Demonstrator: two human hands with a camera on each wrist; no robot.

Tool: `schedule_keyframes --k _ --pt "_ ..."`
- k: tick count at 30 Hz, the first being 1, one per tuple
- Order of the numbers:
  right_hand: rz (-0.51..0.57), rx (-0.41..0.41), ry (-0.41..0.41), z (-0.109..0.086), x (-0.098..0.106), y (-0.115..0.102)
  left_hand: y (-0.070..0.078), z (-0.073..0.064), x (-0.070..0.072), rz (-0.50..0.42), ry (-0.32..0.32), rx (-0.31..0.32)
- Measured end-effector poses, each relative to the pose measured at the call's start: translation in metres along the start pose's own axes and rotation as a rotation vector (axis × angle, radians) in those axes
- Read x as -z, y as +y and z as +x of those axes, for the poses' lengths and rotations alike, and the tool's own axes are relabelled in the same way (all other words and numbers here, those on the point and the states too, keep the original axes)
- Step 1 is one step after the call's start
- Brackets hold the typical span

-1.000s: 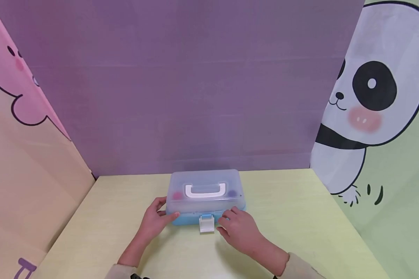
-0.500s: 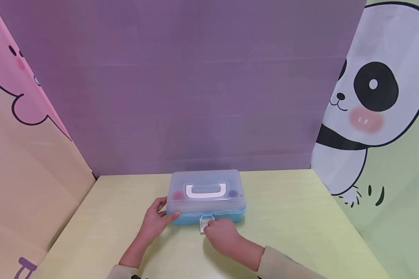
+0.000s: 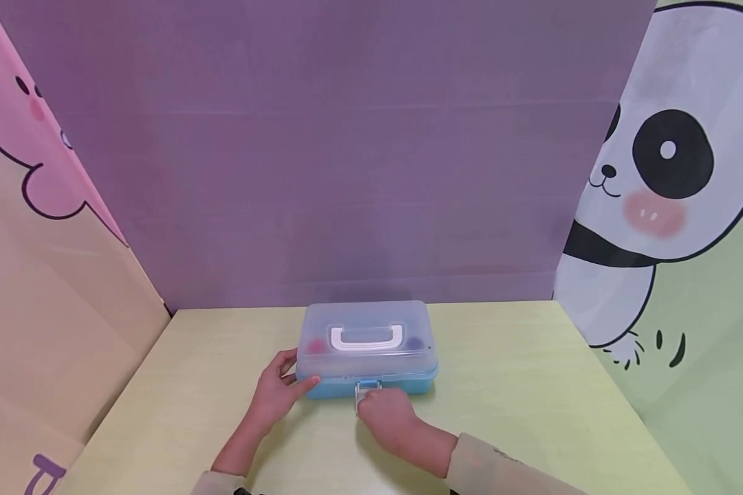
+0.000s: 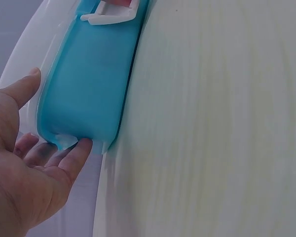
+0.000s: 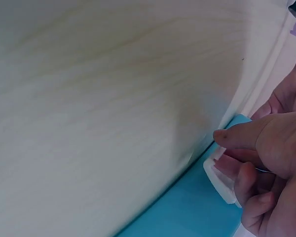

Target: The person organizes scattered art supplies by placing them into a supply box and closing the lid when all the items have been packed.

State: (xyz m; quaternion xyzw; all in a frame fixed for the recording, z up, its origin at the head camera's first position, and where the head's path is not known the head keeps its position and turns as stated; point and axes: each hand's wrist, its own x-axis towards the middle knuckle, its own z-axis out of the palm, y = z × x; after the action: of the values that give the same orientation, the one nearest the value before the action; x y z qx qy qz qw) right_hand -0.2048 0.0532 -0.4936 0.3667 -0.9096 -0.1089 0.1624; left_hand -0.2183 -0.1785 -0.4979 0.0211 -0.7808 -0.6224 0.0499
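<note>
A plastic storage box (image 3: 322, 390) with a light blue base and clear lid stands near the table's far edge, its lid down. A white carry handle (image 3: 368, 346) lies on the lid. My left hand (image 3: 272, 395) holds the box's left end, thumb on the front edge and fingers at the side wall. At the front middle, my right hand (image 3: 389, 416) has its fingers curled at the white latch (image 5: 218, 183), which sticks outward. In the right wrist view a finger sits behind the latch and the thumb (image 5: 237, 136) lies near its edge.
Through the lid show a blurred pink spot (image 3: 316, 346) and a purple spot (image 3: 414, 342). The pale wood-grain table (image 3: 501, 385) extends around the box. A purple panel (image 3: 347, 172) rises behind it, with cartoon-printed walls on both sides.
My right hand has moved left from the box's front right onto the latch, and its fingers have curled there. The left hand keeps its hold, and the box stays in place.
</note>
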Motion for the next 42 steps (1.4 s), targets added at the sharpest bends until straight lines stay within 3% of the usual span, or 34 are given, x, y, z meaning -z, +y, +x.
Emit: schedule_keyframes --k 10,19,27,42 --pt "0.033 0.012 0.060 -0.007 0.008 -0.001 0.000 -0.001 0.000 -0.010 0.001 -0.010" --pt "0.088 -0.041 0.084 -0.009 0.028 0.004 -0.001 -0.001 0.001 -0.019 -0.004 -0.020" --pt "0.239 -0.067 0.158 -0.005 0.046 0.019 0.000 -0.001 0.000 -0.021 -0.004 -0.016" --pt "0.330 -0.151 0.225 0.008 0.051 0.036 -0.003 0.000 0.001 -0.010 -0.004 0.001"
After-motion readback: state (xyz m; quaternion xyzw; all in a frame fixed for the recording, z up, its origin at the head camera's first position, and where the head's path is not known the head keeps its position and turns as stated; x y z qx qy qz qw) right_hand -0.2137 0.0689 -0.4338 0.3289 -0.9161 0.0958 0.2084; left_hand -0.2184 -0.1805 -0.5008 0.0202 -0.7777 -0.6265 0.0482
